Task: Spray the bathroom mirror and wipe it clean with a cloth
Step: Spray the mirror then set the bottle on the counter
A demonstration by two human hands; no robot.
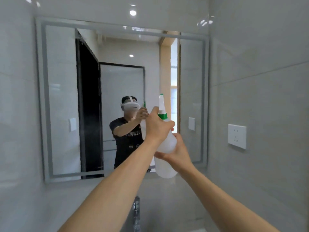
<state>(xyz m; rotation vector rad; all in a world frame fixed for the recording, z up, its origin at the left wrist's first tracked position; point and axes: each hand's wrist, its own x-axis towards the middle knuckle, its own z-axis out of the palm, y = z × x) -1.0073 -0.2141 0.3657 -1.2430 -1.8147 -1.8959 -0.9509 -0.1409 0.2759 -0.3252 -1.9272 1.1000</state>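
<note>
Tiled wall, mirror (63, 97) ahead; left hand (157, 126) grips spray bottle (167, 148) neck; right hand (177, 151) grasps body.

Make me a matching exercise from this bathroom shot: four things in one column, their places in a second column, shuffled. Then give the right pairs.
Things:
1. spray bottle
2. wall socket
3. tap
4. mirror

Places:
A. on the tiled wall, right of the mirror
B. low in the middle, between the forearms
C. held up in both hands
D. mounted on the wall straight ahead

Pairs: 1-C, 2-A, 3-B, 4-D
</note>
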